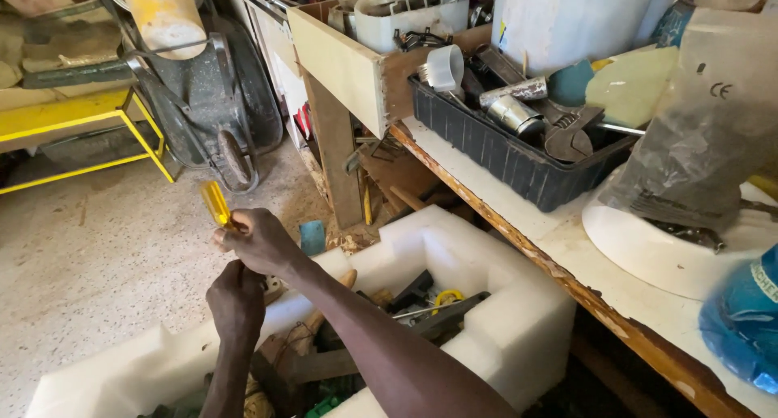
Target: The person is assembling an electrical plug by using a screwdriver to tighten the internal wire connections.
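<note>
My right hand (261, 241) is closed around a screwdriver with a clear yellow handle (215, 203). The handle sticks up and to the left out of the fist. My left hand (236, 300) is curled shut directly below it and seems to grip the lower shaft, which is hidden. Both hands hover above the left end of a white foam box (519, 321). The box holds several tools, among them a hammer with a wooden handle (324, 308) and dark metal pieces (421, 300).
A wooden workbench (519, 244) runs along the right, carrying a black crate of metal parts (502, 158), a white round basin (664, 260), a grey plastic bag (705, 142) and a blue object (741, 321). A wheelbarrow (203, 102) and a yellow frame (81, 118) stand on the speckled floor at left.
</note>
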